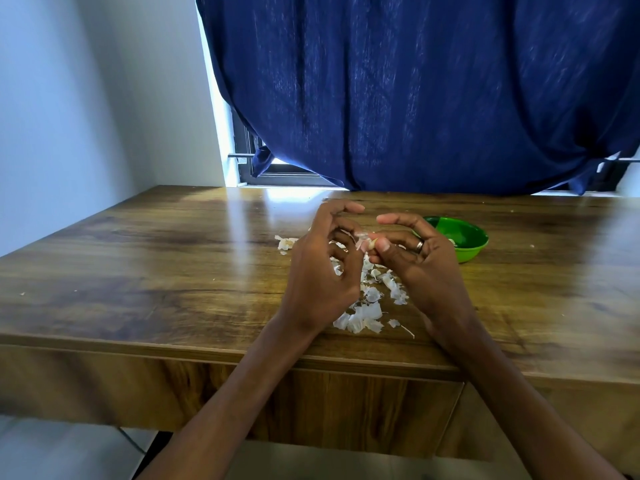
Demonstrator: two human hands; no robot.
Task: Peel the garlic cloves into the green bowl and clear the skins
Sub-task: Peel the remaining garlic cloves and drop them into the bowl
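Head view, item list. Right hand (420, 258): pinches garlic clove (370, 243) between both hands. Left hand (323, 265): fingers curled at its papery skin, grip unclear. Green bowl (465, 242): just beyond right hand. Skins (363, 315): heaped beneath hands. Risk: slick clove slips, landing among skins.

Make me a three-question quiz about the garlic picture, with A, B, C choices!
1. Where is the green bowl?
A. behind the right hand
B. on the floor
C. at the table's left corner

2. What colour is the curtain?
A. red
B. dark blue
C. yellow

3. What is the garlic clove doing?
A. lying in the bowl
B. sitting among the skins
C. being pinched by the right hand

Answers: A, the bowl peeks out beyond the hand; B, the cloth is navy; C, thumb and fingers pinch it.
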